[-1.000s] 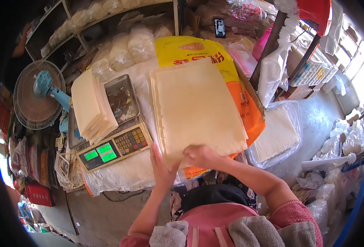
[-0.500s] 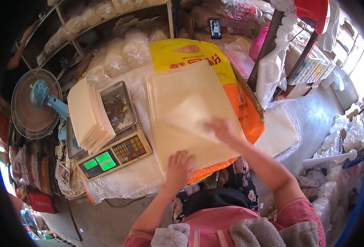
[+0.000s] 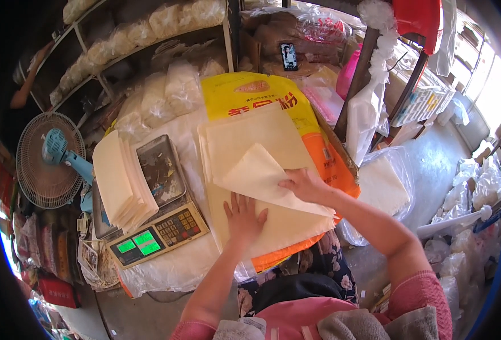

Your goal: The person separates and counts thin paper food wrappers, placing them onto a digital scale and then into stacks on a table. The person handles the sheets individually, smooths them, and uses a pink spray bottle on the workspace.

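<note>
A stack of pale cream sheets (image 3: 244, 136) lies on a yellow and orange sack (image 3: 250, 93) on the table. My left hand (image 3: 243, 218) presses flat on the near part of the stack, fingers spread. My right hand (image 3: 302, 184) holds the top sheet (image 3: 256, 175), which is folded over diagonally toward me. A second, smaller pile of the same sheets (image 3: 117, 178) rests on the left side of a digital scale (image 3: 159, 235).
The scale's metal pan (image 3: 161, 169) is beside the pile. A blue fan (image 3: 49, 158) stands at the left. Shelves with bagged goods (image 3: 148, 34) run behind. A clear bag of sheets (image 3: 382, 187) sits right of the table, and a phone (image 3: 288, 56) stands at the back.
My right hand has lifted the top sheet from the stack's near edge and folded it over toward the right. My left hand slid onto the stack and now presses it down.
</note>
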